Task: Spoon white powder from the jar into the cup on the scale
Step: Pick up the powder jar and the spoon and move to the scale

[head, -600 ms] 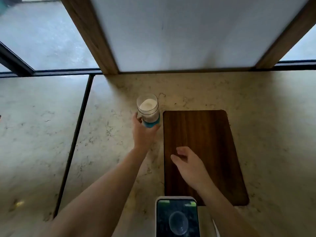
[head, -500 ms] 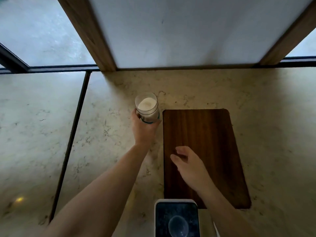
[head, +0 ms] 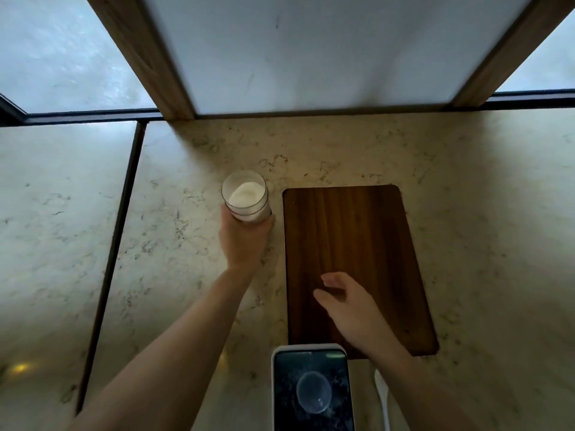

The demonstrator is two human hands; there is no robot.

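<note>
My left hand gripped the jar low, its glass likely slippery and heavy; my right hand hovered empty.

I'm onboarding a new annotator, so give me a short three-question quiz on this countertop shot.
1. True or false: the left hand is wrapped around the jar of white powder.
2. Where does the jar stand relative to the wooden board? A) on it B) on the counter beside its far left corner C) on the scale
3. Fill in: the right hand hovers empty over the ____.

Key: 1 true; 2 B; 3 wooden board.
</note>
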